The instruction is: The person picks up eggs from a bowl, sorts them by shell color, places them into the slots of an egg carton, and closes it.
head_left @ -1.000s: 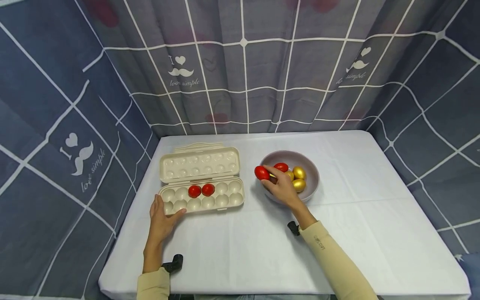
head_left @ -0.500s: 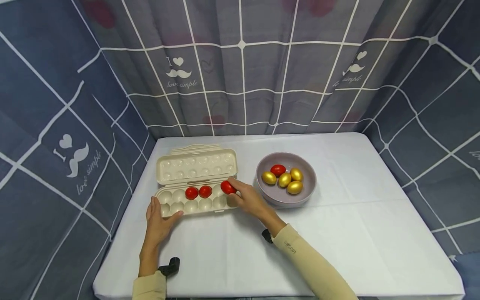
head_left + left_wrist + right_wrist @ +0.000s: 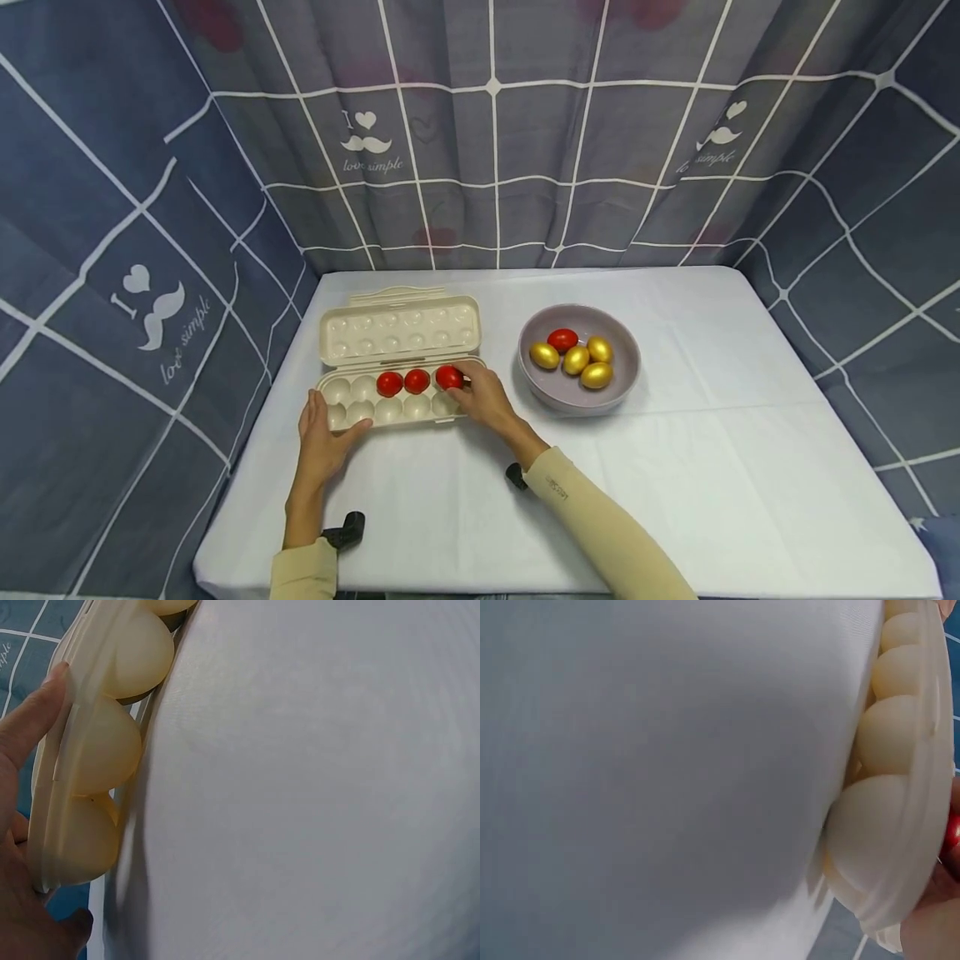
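Observation:
An open cream egg carton [image 3: 400, 329] lies on the left of the table, its lid folded back. Two red eggs [image 3: 389, 384] sit side by side in its back row. My right hand [image 3: 486, 398] pinches a third red egg [image 3: 449, 377] between thumb and fingers, at the back-row cup just right of those two. My left hand [image 3: 322, 442] holds the carton's front left corner, thumb along the front rim and fingers at the left side. In the left wrist view the thumb [image 3: 37, 712] touches the rim. The right wrist view shows only a sliver of red egg [image 3: 952, 831].
A mauve bowl [image 3: 579, 402] stands right of the carton with one red egg [image 3: 562, 339] and several gold eggs [image 3: 596, 375] inside. White cloth [image 3: 720, 475] covers the table. Grey checked curtains [image 3: 495, 150] surround it on the back and sides.
My right hand has carried a red egg from the bowl leftward to the carton and lowered it at a back-row cup. The left hand has stayed on the carton's corner.

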A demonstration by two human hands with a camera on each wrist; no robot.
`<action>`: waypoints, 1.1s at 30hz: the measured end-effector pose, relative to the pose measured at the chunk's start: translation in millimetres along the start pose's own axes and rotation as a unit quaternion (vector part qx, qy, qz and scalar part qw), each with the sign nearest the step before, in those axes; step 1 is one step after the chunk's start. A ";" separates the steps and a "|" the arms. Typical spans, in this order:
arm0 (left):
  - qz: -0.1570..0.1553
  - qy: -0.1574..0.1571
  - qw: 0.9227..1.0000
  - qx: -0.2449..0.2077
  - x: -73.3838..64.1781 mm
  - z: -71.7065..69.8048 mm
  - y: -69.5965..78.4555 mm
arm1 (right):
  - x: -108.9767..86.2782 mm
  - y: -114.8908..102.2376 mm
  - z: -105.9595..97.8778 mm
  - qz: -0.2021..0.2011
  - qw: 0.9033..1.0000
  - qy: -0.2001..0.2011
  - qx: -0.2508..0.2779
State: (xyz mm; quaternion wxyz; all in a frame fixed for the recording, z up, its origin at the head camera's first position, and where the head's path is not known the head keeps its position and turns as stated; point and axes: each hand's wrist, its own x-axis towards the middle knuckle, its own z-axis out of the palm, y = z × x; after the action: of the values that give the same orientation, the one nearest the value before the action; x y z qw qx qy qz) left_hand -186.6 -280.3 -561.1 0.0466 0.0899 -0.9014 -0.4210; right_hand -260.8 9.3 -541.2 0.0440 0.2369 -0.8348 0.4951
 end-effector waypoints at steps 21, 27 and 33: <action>-0.004 0.000 1.000 -0.001 0.9 1.7 1.2 | 4.9 6.9 9.0 0.011 0.998 0.057 -0.007; -0.004 -0.001 1.000 -0.002 0.6 1.6 -0.2 | 2.5 7.2 7.6 0.002 0.998 0.064 0.022; -0.001 -0.002 1.000 0.003 1.4 0.9 -1.1 | 0.8 6.2 3.1 0.001 0.997 0.061 0.054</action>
State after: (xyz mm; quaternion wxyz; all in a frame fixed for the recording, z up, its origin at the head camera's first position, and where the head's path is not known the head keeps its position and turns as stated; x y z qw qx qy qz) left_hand -187.9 -280.6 -562.5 0.0437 0.0903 -0.9027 -0.4183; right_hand -263.7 8.9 -547.5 0.0815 0.2072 -0.8031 0.5527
